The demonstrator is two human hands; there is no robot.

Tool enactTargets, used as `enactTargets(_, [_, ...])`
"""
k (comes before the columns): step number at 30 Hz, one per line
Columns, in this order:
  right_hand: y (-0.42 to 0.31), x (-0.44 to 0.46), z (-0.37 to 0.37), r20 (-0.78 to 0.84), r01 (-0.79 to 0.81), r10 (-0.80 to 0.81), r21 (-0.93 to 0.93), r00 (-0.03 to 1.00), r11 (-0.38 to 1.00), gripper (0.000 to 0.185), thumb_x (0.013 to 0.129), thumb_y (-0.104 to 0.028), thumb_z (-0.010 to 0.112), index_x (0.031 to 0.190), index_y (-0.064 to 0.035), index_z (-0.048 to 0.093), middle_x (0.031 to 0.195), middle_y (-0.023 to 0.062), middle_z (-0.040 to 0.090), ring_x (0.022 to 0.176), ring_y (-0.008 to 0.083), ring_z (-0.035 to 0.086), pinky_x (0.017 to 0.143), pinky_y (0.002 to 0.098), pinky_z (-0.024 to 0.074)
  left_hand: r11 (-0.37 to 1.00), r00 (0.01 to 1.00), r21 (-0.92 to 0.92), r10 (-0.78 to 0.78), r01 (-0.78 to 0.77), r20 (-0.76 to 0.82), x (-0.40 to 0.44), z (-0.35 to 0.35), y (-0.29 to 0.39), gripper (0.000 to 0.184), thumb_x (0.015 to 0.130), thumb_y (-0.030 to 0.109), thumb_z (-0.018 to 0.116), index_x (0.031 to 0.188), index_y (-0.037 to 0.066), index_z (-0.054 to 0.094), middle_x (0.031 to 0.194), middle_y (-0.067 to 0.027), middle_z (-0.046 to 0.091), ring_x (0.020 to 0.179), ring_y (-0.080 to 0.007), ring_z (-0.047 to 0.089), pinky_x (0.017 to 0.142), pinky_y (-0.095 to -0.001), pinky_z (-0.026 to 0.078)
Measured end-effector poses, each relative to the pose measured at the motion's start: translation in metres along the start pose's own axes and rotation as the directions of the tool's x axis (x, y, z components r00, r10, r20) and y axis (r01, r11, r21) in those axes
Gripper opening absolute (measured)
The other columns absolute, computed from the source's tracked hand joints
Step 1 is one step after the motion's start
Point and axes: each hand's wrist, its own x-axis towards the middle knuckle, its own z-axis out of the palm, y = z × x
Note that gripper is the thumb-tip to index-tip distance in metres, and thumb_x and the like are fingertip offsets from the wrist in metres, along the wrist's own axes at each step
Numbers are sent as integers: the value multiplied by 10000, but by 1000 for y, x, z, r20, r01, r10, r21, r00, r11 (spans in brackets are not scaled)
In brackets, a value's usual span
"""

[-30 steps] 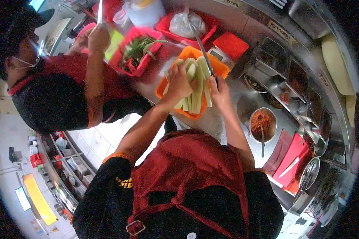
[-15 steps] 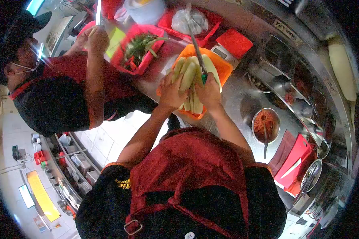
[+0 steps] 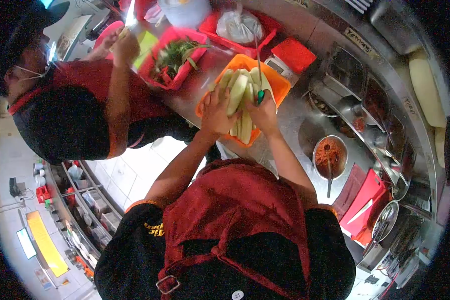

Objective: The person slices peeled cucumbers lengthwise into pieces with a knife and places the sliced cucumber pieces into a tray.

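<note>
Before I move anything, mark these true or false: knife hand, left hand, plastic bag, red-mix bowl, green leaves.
1. The right hand grips a green-handled knife. True.
2. The left hand is on the pale pieces. True.
3. The plastic bag sits in the orange basket. False: red tray.
4. The red-mix bowl has no utensil. False: one rests in it.
5. The green leaves are in a pink basket. True.

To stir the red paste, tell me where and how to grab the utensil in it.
Probably best by the free end of the utensil's handle, from the near side: it juts over the rim of the metal bowl toward the body, clear of the red paste.
</note>
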Motion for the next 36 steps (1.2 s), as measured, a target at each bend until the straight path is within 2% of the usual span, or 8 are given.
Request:
enactTargets(8, [2,-3,8,45,-22,33,-236,998,971,427,796,-250,687,1024,51,488,871,309,630,866,448,638,730,501,513,997,996,-45,60,-63,-60,4,11,-6,763,741,289,682,1378,-9,386,1438,-182,344,1290,-388,332,1062,-533,251])
enactTargets(14, [-10,-4,-10,-186,-5,1,-24,983,1000,425,828,-299,677,1021,37,500,830,251,644,803,441,642,700,470,515,1000,999,-14,-2,1,-50,6,8,2,727,778,306,664,1361,-32,390,1447,-199,338,1293,-384,332,1068,-514,258])
enactTargets(19, [-11,12,-26,-395,329,-197,298,897,896,341,858,-240,680,1020,28,545,736,116,629,646,235,622,623,345,506,984,982,-112,119,-136,-147,13,-17,7,647,871,368,578,1348,-34,406,1404,-213,405,1239,-374,423,1061,-472,306])
enactTargets(21, [-37,9,-41,-396,410,-255,377,882,831,306,867,-215,673,1021,22,555,729,78,629,637,182,610,613,320,503,588,984,-797,0,142,175,21,-35,13,645,952,494,449,1333,-26,436,1229,-178,575,1114,-313,564,977,-429,426])
enactTargets(22, [-58,2,-51,-212,242,-160,456,964,856,281,872,-205,670,1010,16,564,739,60,634,642,161,607,610,307,502,587,985,-797,-3,143,174,25,-46,25,645,952,494,449,1333,-26,436,1229,-178,575,1114,-313,564,977,-429,426])
enactTargets(24, [-79,-3,-53,-10,63,-67,501,998,863,257,877,-195,667,1000,10,573,750,42,639,647,140,603,607,293,501,-445,927,-818,90,365,365,35,-65,53,675,971,582,313,1322,28,473,1102,-124,646,984,-229,637,897,-360,493])
enactTargets(32, [-78,-10,-66,54,92,-115,320,992,943,318,942,-306,562,925,11,574,653,125,629,568,222,651,525,355,488,-493,808,-698,17,520,590,28,-76,55,757,904,724,236,1251,113,517,930,-49,602,761,-172,590,651,-319,507])
enactTargets(36, [-79,-51,-96,192,164,-160,-3,968,986,292,956,-286,514,996,-6,588,639,124,622,562,256,643,513,391,475,-599,876,-745,-144,294,461,39,-78,29,754,879,755,290,1097,78,543,864,-23,545,739,-150,558,638,-286,489])
